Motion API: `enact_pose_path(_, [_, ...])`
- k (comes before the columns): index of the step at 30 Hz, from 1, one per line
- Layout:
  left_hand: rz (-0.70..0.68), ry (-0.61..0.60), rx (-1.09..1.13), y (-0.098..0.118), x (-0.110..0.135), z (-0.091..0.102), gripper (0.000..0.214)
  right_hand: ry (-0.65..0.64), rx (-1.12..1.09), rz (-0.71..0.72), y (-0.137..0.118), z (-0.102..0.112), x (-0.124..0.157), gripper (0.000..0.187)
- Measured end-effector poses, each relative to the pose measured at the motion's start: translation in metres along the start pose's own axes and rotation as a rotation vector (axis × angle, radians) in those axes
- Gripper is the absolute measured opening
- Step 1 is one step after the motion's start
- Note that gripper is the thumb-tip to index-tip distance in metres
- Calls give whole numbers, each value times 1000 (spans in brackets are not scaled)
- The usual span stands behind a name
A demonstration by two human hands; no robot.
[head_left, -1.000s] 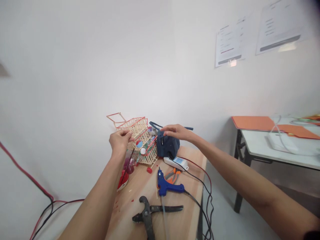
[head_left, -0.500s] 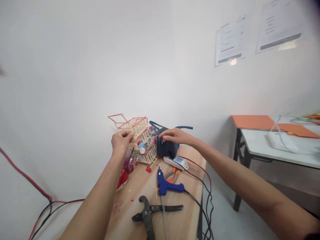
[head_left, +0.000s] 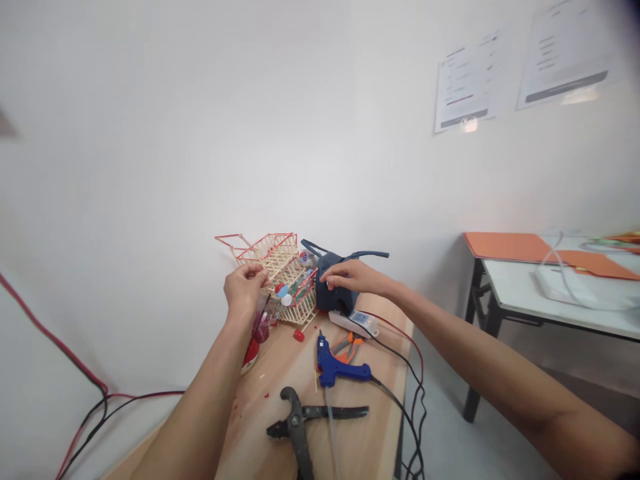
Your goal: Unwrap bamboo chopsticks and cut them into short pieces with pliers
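My left hand (head_left: 245, 288) is raised in front of a small basket structure of thin wooden sticks with red edges (head_left: 280, 250). Its thumb and fingertips are pressed together; whatever lies between them is too small to make out. To the right, my right hand (head_left: 350, 276) hovers in front of a dark blue bag (head_left: 333, 301), its fingers bent forward and apart from the thumb, with nothing visible in them. Plastic bottles with blue and white caps (head_left: 286, 299) lie in the lower part of the stick structure. A blue glue gun (head_left: 337, 367) rests on the table below my hands.
Dark metal pliers (head_left: 296, 420) and orange-handled pliers (head_left: 354, 348) lie on the wooden table (head_left: 375, 433). A white power strip (head_left: 353, 323) sits by the bag, its cables (head_left: 413, 400) hanging over the right edge. A white table (head_left: 525, 280) with orange folders (head_left: 507, 245) stands right.
The view has shifted slightly. Both hands keep nearly the same pose and place, and the things on the table have not moved.
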State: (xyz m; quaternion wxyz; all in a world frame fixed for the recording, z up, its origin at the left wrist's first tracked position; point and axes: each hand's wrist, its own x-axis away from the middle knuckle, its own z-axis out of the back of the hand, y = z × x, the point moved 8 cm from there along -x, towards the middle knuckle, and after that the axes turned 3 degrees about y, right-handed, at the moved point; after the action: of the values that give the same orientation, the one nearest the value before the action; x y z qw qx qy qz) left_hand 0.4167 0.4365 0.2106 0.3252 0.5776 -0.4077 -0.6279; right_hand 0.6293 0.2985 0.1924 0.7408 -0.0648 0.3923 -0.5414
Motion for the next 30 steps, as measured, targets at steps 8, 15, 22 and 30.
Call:
enact_pose_path(8, [-20,18,-89,-6,2,7,21,174,84,-11,5,13,-15,27])
enact_pose_path(15, [-37,19,-149,-4,5,12,25,179,125,-28,13,3,-18,27])
enact_pose_path(22, [-58,23,-158,-2,2,11,22,206,135,3,9,5,-21,27])
enact_pose_path(30, [-61,29,-142,1,0,4,22,237,203,-14,10,9,-23,24])
